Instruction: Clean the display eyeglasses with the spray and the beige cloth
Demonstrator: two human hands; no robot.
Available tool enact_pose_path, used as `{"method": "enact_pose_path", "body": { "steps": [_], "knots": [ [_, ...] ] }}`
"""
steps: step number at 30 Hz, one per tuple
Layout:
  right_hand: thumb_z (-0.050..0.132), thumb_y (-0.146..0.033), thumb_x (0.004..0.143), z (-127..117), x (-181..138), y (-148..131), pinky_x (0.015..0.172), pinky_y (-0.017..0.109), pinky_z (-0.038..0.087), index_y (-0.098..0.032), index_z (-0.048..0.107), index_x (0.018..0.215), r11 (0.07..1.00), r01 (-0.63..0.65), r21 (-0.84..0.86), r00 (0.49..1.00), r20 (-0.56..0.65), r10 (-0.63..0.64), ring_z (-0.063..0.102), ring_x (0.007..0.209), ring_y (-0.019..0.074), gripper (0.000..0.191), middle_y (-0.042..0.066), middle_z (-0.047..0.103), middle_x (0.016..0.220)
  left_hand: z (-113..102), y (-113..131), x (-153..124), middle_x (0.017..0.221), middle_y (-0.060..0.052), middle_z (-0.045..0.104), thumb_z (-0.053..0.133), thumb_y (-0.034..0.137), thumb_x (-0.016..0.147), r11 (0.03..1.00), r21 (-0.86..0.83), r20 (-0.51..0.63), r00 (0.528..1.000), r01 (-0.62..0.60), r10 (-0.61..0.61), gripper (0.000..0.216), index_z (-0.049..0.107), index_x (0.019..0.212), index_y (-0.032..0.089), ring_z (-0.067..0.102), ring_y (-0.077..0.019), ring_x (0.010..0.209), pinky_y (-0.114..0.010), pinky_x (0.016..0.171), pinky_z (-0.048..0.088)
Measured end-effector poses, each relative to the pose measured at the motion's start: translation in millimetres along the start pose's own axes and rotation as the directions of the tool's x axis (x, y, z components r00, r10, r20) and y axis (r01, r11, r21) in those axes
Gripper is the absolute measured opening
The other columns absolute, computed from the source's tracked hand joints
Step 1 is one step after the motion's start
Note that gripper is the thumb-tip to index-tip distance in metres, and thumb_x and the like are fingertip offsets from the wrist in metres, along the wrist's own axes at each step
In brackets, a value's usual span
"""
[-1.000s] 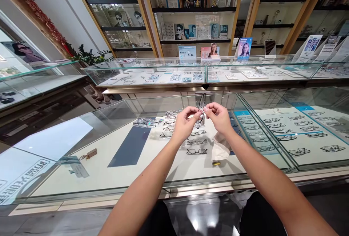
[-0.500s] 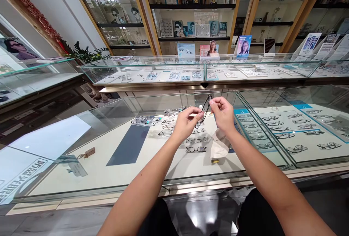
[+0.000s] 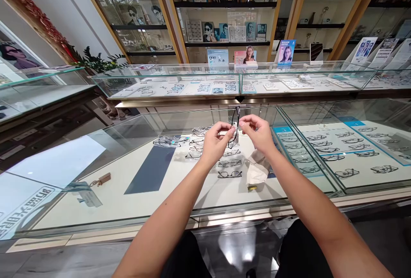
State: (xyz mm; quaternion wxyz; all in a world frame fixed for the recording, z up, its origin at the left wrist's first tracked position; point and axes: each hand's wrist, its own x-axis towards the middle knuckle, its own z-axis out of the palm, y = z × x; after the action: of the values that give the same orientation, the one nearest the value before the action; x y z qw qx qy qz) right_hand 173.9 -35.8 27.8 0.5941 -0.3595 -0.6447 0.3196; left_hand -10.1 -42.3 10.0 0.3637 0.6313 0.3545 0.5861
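Above the glass counter, a pair of dark-rimmed eyeglasses (image 3: 235, 117) is held upright, seen nearly edge-on. My left hand (image 3: 217, 141) pinches its lower part between thumb and fingers. From the other side, my right hand (image 3: 258, 134) is closed with thumb and fingertips at the frame's edge; the exact contact is small and partly hidden. Below my right wrist lies a crumpled beige cloth (image 3: 257, 173), with a small yellow object (image 3: 252, 188) at its lower end. Rows of eyeglasses (image 3: 230, 174) lie beneath and beside my hands.
A glass display counter (image 3: 112, 209) spans the front, with a dark blue panel (image 3: 149, 168) and a brown key fob (image 3: 104, 178) at left. More eyeglasses (image 3: 346, 173) sit at right. Behind stands a second glass case (image 3: 180, 96), then wall shelves (image 3: 224, 44).
The eyeglasses have turned more upright and shifted slightly left. My right hand has moved left and slightly down beside them, while my left hand keeps its hold.
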Motion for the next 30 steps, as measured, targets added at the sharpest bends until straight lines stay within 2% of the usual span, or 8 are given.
{"method": "enact_pose_path", "body": {
  "steps": [8, 11, 14, 16, 18, 21, 23, 30],
  "knots": [
    [0.078, -0.054, 0.095, -1.9, 0.9, -3.4, 0.067, 0.034, 0.048, -0.023, 0.076, 0.090, 1.000, 0.021, -0.006, 1.000, 0.014, -0.021, 0.061, 0.067, 0.0178, 0.031, -0.001, 0.067, 0.071, -2.5, -1.4, 2.0, 0.103, -0.009, 0.077, 0.081, 0.056, 0.094, 0.999, 0.018, -0.019, 0.999, -0.031, 0.031, 0.035, 0.075, 0.099, 0.022, 0.074, -0.0233, 0.096, -0.033, 0.076, 0.063],
    [0.075, -0.053, 0.097, -9.4, 3.2, -1.8, 0.060, 0.033, 0.043, -0.023, 0.076, 0.092, 0.998, 0.021, -0.057, 0.997, -0.073, -0.025, 0.056, 0.059, 0.0169, 0.030, -0.002, 0.063, 0.066, -5.8, -3.4, 4.5, 0.102, -0.008, 0.077, 0.081, 0.056, 0.094, 0.999, 0.039, -0.050, 0.998, -0.028, 0.030, 0.035, 0.075, 0.098, 0.022, 0.073, -0.0227, 0.095, -0.031, 0.073, 0.061],
    [0.067, -0.052, 0.104, -19.1, 5.3, -0.9, 0.067, 0.036, 0.046, -0.024, 0.077, 0.097, 0.947, 0.040, -0.320, 0.963, -0.241, -0.122, 0.057, 0.058, 0.0191, 0.030, -0.003, 0.063, 0.060, -7.6, -5.2, 5.2, 0.101, -0.008, 0.077, 0.079, 0.055, 0.096, 0.996, 0.088, -0.039, 0.999, -0.033, 0.037, 0.033, 0.076, 0.097, 0.022, 0.072, -0.0215, 0.092, -0.031, 0.073, 0.060],
    [0.063, -0.050, 0.107, -22.5, 6.2, -0.8, 0.080, 0.041, 0.051, -0.025, 0.077, 0.103, 0.874, 0.067, -0.481, 0.922, -0.306, -0.239, 0.065, 0.068, 0.0225, 0.029, 0.001, 0.075, 0.074, -6.8, -5.5, 4.3, 0.101, -0.007, 0.077, 0.078, 0.054, 0.096, 0.993, 0.114, -0.006, 0.999, -0.033, 0.034, 0.033, 0.077, 0.097, 0.021, 0.071, -0.0208, 0.091, -0.031, 0.073, 0.061],
    [0.067, -0.050, 0.104, -21.6, 6.2, -0.1, 0.095, 0.047, 0.053, -0.025, 0.073, 0.116, 0.829, 0.121, -0.545, 0.897, -0.297, -0.326, 0.073, 0.090, 0.0279, 0.028, 0.007, 0.084, 0.101, -4.5, -5.2, 2.9, 0.101, -0.008, 0.077, 0.079, 0.054, 0.096, 0.995, 0.098, 0.026, 1.000, -0.020, 0.018, 0.034, 0.077, 0.098, 0.020, 0.071, -0.0209, 0.091, -0.031, 0.073, 0.062],
    [0.082, -0.055, 0.093, -14.3, 4.2, 3.2, 0.107, 0.054, 0.053, -0.026, 0.062, 0.134, 0.793, 0.203, -0.574, 0.903, -0.204, -0.378, 0.071, 0.121, 0.0355, 0.055, 0.013, 0.079, 0.132, -0.6, -4.7, 1.1, 0.103, -0.008, 0.078, 0.082, 0.055, 0.092, 0.999, 0.034, 0.055, 0.998, 0.011, -0.013, 0.036, 0.075, 0.099, 0.020, 0.072, -0.0209, 0.091, -0.030, 0.071, 0.062],
    [0.085, -0.054, 0.089, -9.3, 2.2, 5.6, 0.109, 0.057, 0.053, -0.026, 0.058, 0.137, 0.774, 0.225, -0.592, 0.909, -0.159, -0.385, 0.068, 0.127, 0.0377, 0.062, 0.016, 0.075, 0.139, 0.9, -5.0, 0.8, 0.103, -0.008, 0.078, 0.085, 0.054, 0.090, 1.000, 0.004, 0.066, 0.997, 0.027, -0.027, 0.037, 0.074, 0.098, 0.020, 0.073, -0.0207, 0.091, -0.029, 0.069, 0.062],
    [0.074, -0.026, 0.090, -8.7, 0.8, 4.9, 0.116, 0.058, 0.050, -0.026, 0.057, 0.134, 0.751, 0.286, -0.595, 0.895, -0.114, -0.431, 0.064, 0.133, 0.0367, 0.047, 0.015, 0.072, 0.141, 0.1, -6.5, 2.3, 0.107, -0.009, 0.077, 0.089, 0.058, 0.086, 0.994, -0.092, 0.058, 0.997, 0.055, -0.050, 0.043, 0.073, 0.098, 0.019, 0.073, -0.0208, 0.092, -0.035, 0.078, 0.069]
  ]
}}
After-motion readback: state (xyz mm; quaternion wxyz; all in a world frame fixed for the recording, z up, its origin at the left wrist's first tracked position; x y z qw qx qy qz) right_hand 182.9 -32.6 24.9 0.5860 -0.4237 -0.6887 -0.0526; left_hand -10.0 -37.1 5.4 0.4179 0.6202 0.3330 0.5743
